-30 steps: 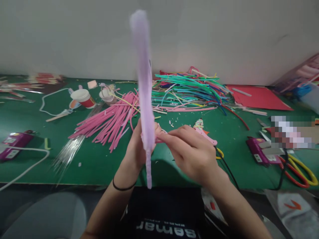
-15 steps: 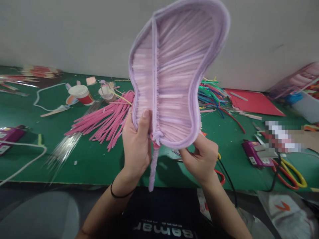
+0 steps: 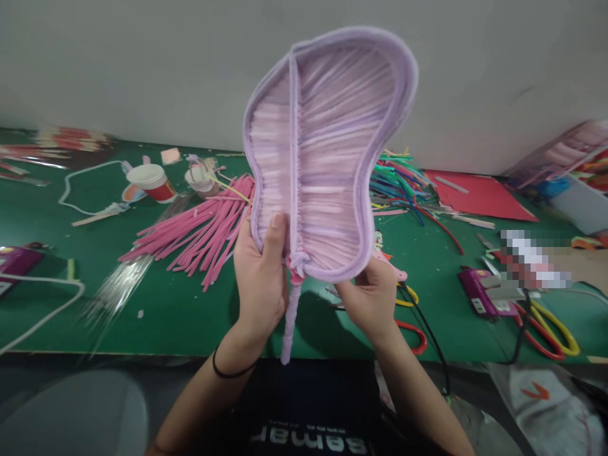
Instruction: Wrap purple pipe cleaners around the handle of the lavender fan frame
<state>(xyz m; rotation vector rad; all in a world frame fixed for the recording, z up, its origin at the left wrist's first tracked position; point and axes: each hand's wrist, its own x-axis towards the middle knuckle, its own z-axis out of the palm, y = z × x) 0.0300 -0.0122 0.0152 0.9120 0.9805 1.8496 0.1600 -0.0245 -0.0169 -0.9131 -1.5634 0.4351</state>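
Observation:
A lilac fan [image 3: 327, 164] made of fuzzy pipe cleaners is held upright in front of me. It has a thick wavy rim, a centre rib and a wrapped handle [image 3: 291, 323] pointing down. My left hand [image 3: 259, 272] is closed round the fan's lower left side, thumb lying on the face beside the rib. At the lower right rim, my right hand [image 3: 373, 294] grips the edge from below, its fingertips partly hidden behind the fan. A pink band sits where the handle joins the rib.
Pink pipe cleaners [image 3: 209, 228] and clear thin sticks [image 3: 118, 291] lie left on the green table [image 3: 190, 323]. A paper cup [image 3: 151, 183] stands behind them. To the right are mixed-colour stems [image 3: 399, 180], a red sheet [image 3: 479, 196], a purple device [image 3: 482, 291] and red-and-yellow-handled scissors [image 3: 546, 329].
The fan's top has come lower and tilted, so its whole outline shows now. My right hand has shifted slightly left along with the rim. My left hand keeps its hold.

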